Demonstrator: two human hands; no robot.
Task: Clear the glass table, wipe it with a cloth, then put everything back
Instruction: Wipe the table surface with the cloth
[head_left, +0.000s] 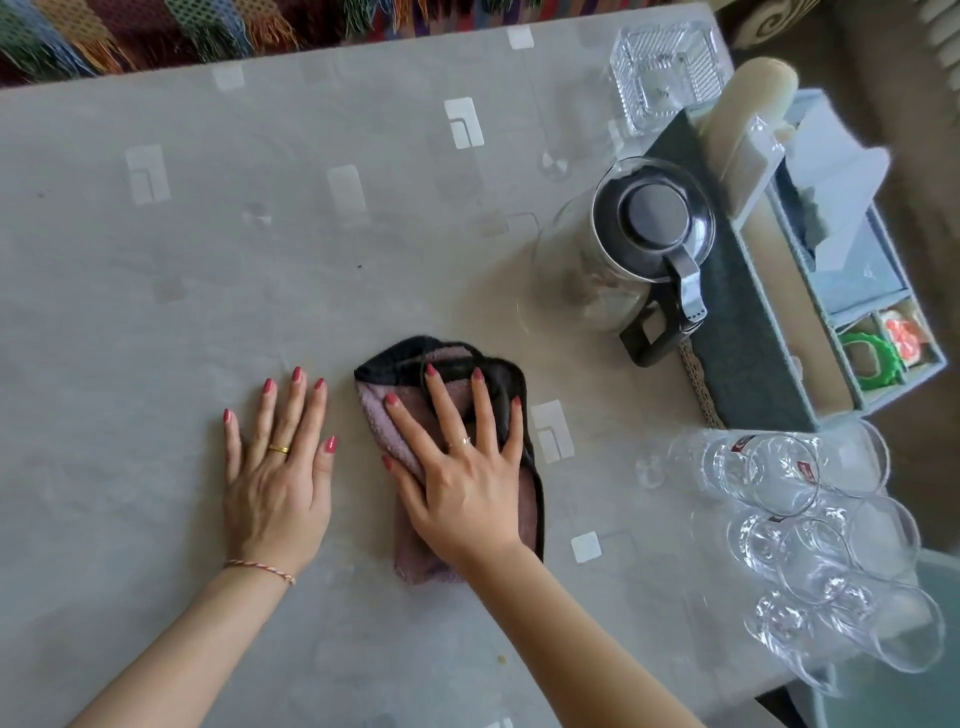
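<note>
Grey glass table (156, 291) carries a soft, limp cloth (415, 540) left of the jug (623, 254), pressed under the right hand's (462, 483) spread fingers, left hand (275, 483) flat beside it, holding nothing.

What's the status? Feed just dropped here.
Right hand flat on cloth, left hand flat on table. Jug, glasses still crowd right edge.

Bare forearms, no sleeves — red-painted nails on both hands; gold ring on left hand (278, 467), braided wrist thread; thin ring on right hand (462, 467).
</note>
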